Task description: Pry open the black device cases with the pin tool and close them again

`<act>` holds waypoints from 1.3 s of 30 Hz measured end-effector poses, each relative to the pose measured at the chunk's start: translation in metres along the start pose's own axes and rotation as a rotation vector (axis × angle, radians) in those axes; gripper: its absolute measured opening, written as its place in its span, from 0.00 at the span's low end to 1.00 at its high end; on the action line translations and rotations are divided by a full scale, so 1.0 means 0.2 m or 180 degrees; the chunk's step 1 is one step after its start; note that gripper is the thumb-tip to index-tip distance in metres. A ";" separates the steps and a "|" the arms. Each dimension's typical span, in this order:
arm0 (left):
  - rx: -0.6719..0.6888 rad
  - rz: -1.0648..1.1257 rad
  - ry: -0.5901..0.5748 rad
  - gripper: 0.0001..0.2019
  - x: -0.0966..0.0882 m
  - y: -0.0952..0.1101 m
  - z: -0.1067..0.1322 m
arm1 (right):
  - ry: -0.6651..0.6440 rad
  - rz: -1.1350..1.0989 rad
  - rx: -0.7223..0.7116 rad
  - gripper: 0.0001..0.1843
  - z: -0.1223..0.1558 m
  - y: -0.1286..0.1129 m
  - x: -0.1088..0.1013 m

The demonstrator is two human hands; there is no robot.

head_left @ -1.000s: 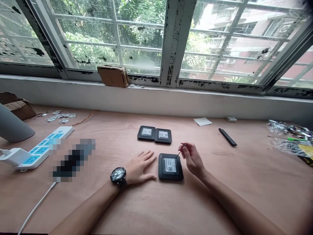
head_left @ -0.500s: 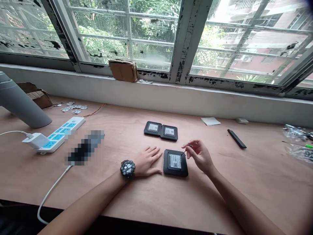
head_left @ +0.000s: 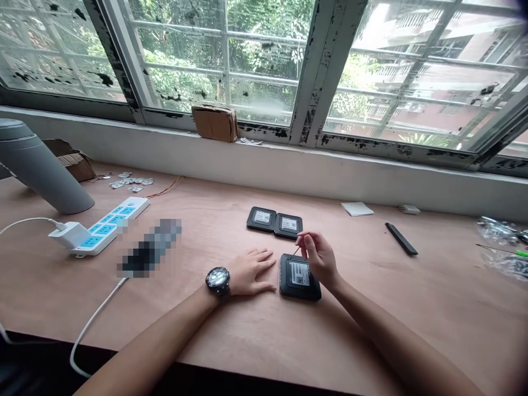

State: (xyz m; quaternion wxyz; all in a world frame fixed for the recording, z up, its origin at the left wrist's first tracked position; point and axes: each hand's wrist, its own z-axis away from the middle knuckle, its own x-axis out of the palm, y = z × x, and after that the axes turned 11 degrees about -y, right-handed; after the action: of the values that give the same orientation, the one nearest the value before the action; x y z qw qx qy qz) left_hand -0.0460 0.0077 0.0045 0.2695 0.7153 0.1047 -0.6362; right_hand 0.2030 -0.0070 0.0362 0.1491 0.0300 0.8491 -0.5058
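Note:
In the head view, a flat black square box [head_left: 300, 275] with a white label lies in front of me. My right hand [head_left: 317, 256] is over its upper right part, fingers pinched on a thin metal rod [head_left: 295, 252]. The rod slants down to the box's upper left corner; its upper end is hidden in my fingers. To the left of the box, my left hand [head_left: 251, 273] rests flat on the table with fingers spread. Behind are two similar labelled black boxes, one on the left [head_left: 261, 219] and one on the right [head_left: 288, 225], lying side by side.
A white power strip [head_left: 111, 225] with a charger [head_left: 69, 235], a blurred object [head_left: 150, 250] on a white cable and a grey cylinder [head_left: 49, 170] stand left. Rightward lie a black bar [head_left: 401, 238], a white pad [head_left: 357, 209] and plastic bags [head_left: 501, 228].
My right hand has moved left across the box, taking the rod's tip from the upper right corner to the upper left. My left hand stays flat. The view has shifted slightly.

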 end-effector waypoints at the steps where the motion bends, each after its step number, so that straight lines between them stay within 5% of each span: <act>1: 0.0006 -0.0016 -0.0003 0.39 0.00 0.00 0.00 | -0.0024 -0.0024 0.0018 0.15 -0.01 0.01 0.01; 14: 0.0028 0.0040 -0.0063 0.39 0.00 -0.01 0.00 | -0.0619 -0.0205 0.0156 0.19 -0.04 0.02 -0.01; 20: 0.0020 0.0111 0.0008 0.34 0.01 0.00 0.00 | -0.0194 -0.0526 0.0069 0.11 -0.07 0.02 -0.06; 25: 0.0055 -0.0100 0.0207 0.39 0.03 0.04 -0.06 | 0.0485 -0.0414 -0.0019 0.13 -0.06 0.04 -0.24; 29: 0.0196 -0.0341 0.0083 0.41 0.04 0.12 -0.07 | 0.0718 0.0849 -0.0171 0.11 0.06 0.12 -0.47; 34: 0.0136 -0.0768 0.0536 0.30 0.06 0.30 0.08 | -0.0275 0.2643 -0.0473 0.06 0.25 0.22 -0.67; 39: 0.0163 -0.0872 0.0935 0.23 0.07 0.46 0.05 | -0.0815 0.2851 0.0000 0.11 0.29 0.24 -0.64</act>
State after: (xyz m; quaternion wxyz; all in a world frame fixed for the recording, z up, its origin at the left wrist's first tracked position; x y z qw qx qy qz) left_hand -0.0077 -0.0770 0.0137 0.1439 0.7861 0.2230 -0.5582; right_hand 0.3486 -0.0206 0.0062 0.4564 0.3311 0.7273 -0.3912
